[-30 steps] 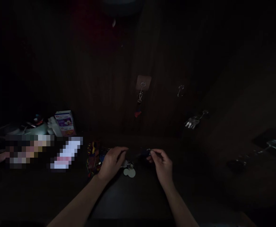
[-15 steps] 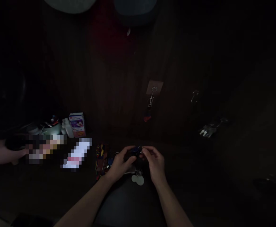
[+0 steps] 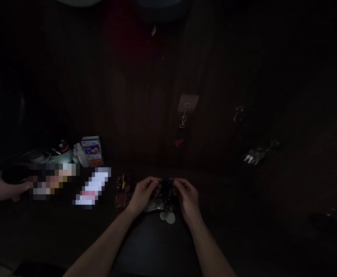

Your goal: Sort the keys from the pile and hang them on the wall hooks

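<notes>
Think of a clock lying with the shiny ring (image 3: 171,180) in the middle and twelve toward the wall (image 3: 145,107). The ring and a small dark piece (image 3: 165,186) are up between the two hands, over the desk (image 3: 157,246). The left hand (image 3: 143,194) seems to pinch the dark piece with finger and thumb, and the right hand (image 3: 188,195) pinches the ring. At six o'clock are white round tags (image 3: 168,217); it is too dark to tell if they hang or lie down. A bright bundle of cords (image 3: 122,192) sits near nine, just beside the left hand. A clip (image 3: 182,121) hangs just past twelve, and shiny keys (image 3: 252,157) hang between two and three. The ring looks thin, so it could slip if the right fingertips go soft, and then it may drop. Pulling too hard might make it spring away. The left hand could snag the cords if it swings toward nine. In such poor light, a finger might miss the ring's edge.
</notes>
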A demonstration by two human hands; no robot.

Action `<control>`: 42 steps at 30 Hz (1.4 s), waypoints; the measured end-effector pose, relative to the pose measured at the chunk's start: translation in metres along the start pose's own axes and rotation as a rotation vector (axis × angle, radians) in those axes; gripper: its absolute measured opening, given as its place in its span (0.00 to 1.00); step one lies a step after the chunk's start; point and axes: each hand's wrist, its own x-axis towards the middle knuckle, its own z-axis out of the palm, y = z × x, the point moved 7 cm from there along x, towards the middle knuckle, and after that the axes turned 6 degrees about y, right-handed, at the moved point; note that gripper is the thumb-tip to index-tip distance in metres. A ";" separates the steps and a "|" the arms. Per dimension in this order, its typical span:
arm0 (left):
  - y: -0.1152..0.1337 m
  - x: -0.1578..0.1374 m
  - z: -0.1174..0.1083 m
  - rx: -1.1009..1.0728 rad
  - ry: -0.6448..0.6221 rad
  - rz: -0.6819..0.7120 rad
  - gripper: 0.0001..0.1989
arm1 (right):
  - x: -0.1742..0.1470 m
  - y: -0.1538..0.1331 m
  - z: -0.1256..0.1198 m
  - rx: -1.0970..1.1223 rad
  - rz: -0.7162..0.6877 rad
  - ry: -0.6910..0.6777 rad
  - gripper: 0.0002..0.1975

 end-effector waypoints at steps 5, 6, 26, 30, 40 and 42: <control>-0.007 0.000 0.001 -0.124 -0.010 -0.108 0.16 | -0.003 0.000 0.004 0.014 0.022 -0.012 0.11; -0.008 -0.001 0.001 -0.142 -0.014 -0.128 0.16 | -0.003 0.001 0.005 0.021 0.031 -0.017 0.11; -0.010 -0.010 0.010 -0.242 -0.168 -0.219 0.23 | -0.010 -0.002 0.011 0.030 0.022 -0.091 0.10; -0.015 -0.014 0.010 -0.245 -0.187 -0.342 0.27 | -0.009 -0.007 0.007 0.001 -0.018 -0.067 0.09; -0.015 -0.018 0.015 -0.128 -0.293 -0.337 0.24 | -0.006 -0.006 0.003 -0.056 -0.064 -0.074 0.09; -0.012 -0.019 0.016 -0.097 -0.316 -0.280 0.23 | -0.006 -0.008 0.002 -0.060 -0.084 -0.063 0.09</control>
